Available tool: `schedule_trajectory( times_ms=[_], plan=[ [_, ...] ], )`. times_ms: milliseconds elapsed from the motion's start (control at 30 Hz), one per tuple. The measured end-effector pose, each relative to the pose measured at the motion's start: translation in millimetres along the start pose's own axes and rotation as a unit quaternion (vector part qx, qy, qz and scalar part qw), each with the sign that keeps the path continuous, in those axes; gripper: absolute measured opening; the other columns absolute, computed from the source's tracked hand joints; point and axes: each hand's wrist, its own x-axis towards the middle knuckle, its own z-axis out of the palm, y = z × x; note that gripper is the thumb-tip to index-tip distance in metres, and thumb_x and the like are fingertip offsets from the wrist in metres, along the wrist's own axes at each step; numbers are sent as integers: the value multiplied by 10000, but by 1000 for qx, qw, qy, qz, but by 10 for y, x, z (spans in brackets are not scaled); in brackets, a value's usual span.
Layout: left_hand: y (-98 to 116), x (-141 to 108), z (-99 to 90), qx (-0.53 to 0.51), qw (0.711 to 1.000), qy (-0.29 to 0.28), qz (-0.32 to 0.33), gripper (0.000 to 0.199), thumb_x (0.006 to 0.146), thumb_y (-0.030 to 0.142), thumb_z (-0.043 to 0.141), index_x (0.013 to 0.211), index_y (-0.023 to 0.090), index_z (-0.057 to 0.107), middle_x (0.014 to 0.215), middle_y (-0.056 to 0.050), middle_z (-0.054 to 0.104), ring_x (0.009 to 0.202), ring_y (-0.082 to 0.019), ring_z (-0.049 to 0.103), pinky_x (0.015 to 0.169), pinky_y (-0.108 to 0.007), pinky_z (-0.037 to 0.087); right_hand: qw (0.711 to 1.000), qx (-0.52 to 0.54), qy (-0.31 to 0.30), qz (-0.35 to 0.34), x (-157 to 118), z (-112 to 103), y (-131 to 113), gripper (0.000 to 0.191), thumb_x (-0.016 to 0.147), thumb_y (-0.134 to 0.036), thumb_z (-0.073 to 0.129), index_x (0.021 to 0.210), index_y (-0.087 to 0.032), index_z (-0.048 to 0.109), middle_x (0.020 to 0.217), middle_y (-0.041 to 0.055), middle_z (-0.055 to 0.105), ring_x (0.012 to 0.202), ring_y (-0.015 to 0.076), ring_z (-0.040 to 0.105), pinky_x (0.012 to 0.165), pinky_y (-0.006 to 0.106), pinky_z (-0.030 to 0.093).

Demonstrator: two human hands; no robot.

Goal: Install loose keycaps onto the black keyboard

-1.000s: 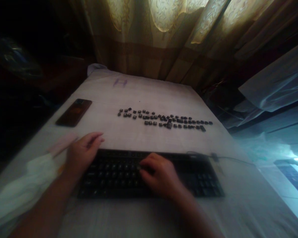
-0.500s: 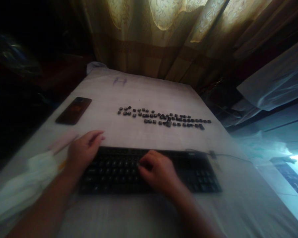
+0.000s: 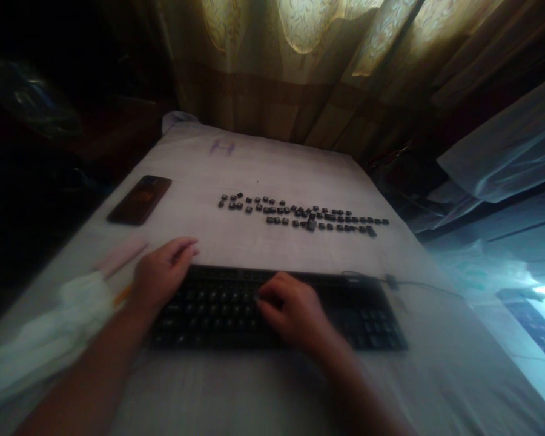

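A black keyboard (image 3: 236, 342) lies lengthwise before me; its left part carries keys, while a stretch right of the middle looks bare and dark. My left hand (image 3: 166, 263) rests by its upper left corner, fingers curled loosely together; anything in them is too small or hidden to make out. Over the keyboard's middle is my right hand (image 3: 288, 303), thumb and forefinger pinched at the keys, with a small pale spot at the tips that looks like a keycap. Beyond the keyboard, loose black keycaps (image 3: 311, 224) are spread in uneven rows.
A phone (image 3: 140, 200) lies at the left on the white cloth (image 3: 272, 163). Near my left forearm are a pink strip (image 3: 122, 254), a crumpled white cloth or bag (image 3: 79, 303) and something orange (image 3: 122, 295). A cable (image 3: 422, 284) runs off right. Curtains (image 3: 263, 85) hang behind.
The view has shifted slightly, so the phone and keycaps sit a little further right and higher. Both hands keep nearly the same places on the keyboard.
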Motion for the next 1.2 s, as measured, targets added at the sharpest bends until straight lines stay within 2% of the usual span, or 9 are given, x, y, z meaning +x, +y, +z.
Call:
schedule_trajectory(
  times_ms=[167,400,633,867,1033,1133,1200],
  plan=[
    [7,-1,22,14,1000,-1,-4,423,829,498,469,1068,247,712,952,-38,784,851,-234,718,791,-331,518,999,-16,-26,19,17,-30,-33,85,776,-117,681,822,-189,688,861,20,653,766,154,593,703,284,439],
    [-9,14,22,16,1000,0,3,440,817,513,458,1052,244,715,913,-33,786,817,-228,721,774,-333,525,999,-12,-29,28,16,-34,-31,102,773,-117,690,841,-191,708,874,21,666,786,155,607,729,286,445],
    [-34,18,41,17,1000,-3,5,432,822,496,458,1059,241,714,940,-35,787,864,-229,726,798,-332,524,998,-26,-38,30,24,-48,-50,87,785,-133,680,841,-193,710,884,25,668,787,158,607,727,288,446],
    [-30,16,33,21,1000,-1,7,434,828,507,449,1061,254,714,938,-25,786,853,-223,726,790,-321,524,999,-4,-35,1,10,-44,-22,173,797,-131,665,954,-187,711,951,38,685,837,166,625,766,299,462],
    [-21,20,27,23,1000,-9,-2,446,809,521,446,1046,258,718,915,-22,789,855,-228,730,786,-319,527,1000,7,-18,2,9,-9,-4,167,780,-127,659,917,-205,716,917,31,690,821,168,634,758,298,473],
    [-15,26,27,27,1000,-10,-5,459,804,530,443,1055,256,713,941,-26,790,891,-233,729,811,-322,526,998,62,-5,29,0,-52,58,194,762,-126,655,928,-209,712,854,15,703,756,157,640,722,289,487],
    [-9,30,24,32,999,-9,-8,463,799,529,438,1052,254,712,940,-25,791,895,-238,730,801,-321,529,993,104,26,49,-13,-117,139,199,764,-147,649,946,-205,705,821,11,706,727,157,643,701,288,497]
  ],
)
